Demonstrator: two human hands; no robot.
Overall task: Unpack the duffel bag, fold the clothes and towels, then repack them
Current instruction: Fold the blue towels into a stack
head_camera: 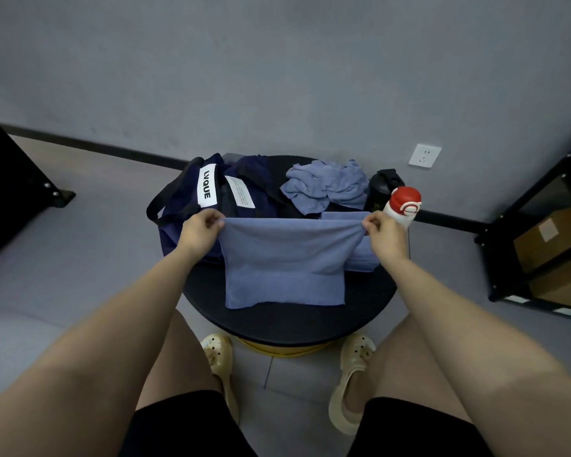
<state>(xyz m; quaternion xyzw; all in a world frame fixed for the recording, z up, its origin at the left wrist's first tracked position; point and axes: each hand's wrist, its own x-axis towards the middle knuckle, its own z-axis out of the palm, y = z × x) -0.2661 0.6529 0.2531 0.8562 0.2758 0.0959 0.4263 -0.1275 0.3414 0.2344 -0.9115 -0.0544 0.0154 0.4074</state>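
Head view: left hand (200, 229) and right hand (381, 233) pinch towel (282, 262) corners.

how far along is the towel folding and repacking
Roughly midway. Done: a folded blue towel lies on the round black table, so unpacking has happened. In hand: the left hand and right hand pinch the top corners of a half-folded blue towel. Left: the crumpled blue towel and dark clothes need folding, and nothing visibly repacked into the navy duffel bag.
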